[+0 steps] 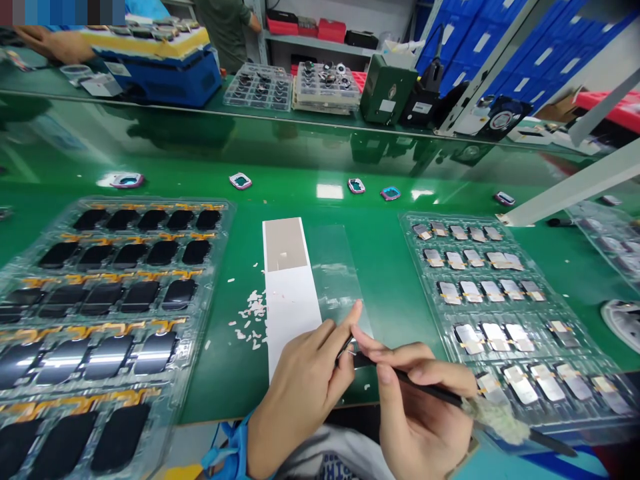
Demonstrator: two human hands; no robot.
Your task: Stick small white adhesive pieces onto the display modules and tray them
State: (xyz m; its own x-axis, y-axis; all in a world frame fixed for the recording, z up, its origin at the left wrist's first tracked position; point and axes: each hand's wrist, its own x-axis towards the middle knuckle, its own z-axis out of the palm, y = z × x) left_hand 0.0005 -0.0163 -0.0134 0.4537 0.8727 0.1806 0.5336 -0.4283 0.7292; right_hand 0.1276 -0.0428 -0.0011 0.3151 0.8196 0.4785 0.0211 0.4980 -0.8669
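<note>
My left hand (313,370), with a blue band (233,450) at its wrist, pinches a small dark, shiny-edged piece (345,347) that is mostly hidden by the fingers. My right hand (425,413) is closed around slim black tweezers (440,395), whose rear part is wrapped in crumpled pale material (497,413). The tweezers' front end reaches the piece in my left fingers. Beneath and beyond the hands lie a white backing strip (293,300) with a beige top part and a clear film sheet (335,260). Small white scraps (254,313) are scattered left of the strip.
On the left, a clear tray (197,340) carries rows of black screens with orange flex cables. The right tray (435,327) carries silvery-backed parts. Small pinkish frames (241,181) are spaced along the back. A white post (575,183) slants in at right. Another person (225,30) stands behind.
</note>
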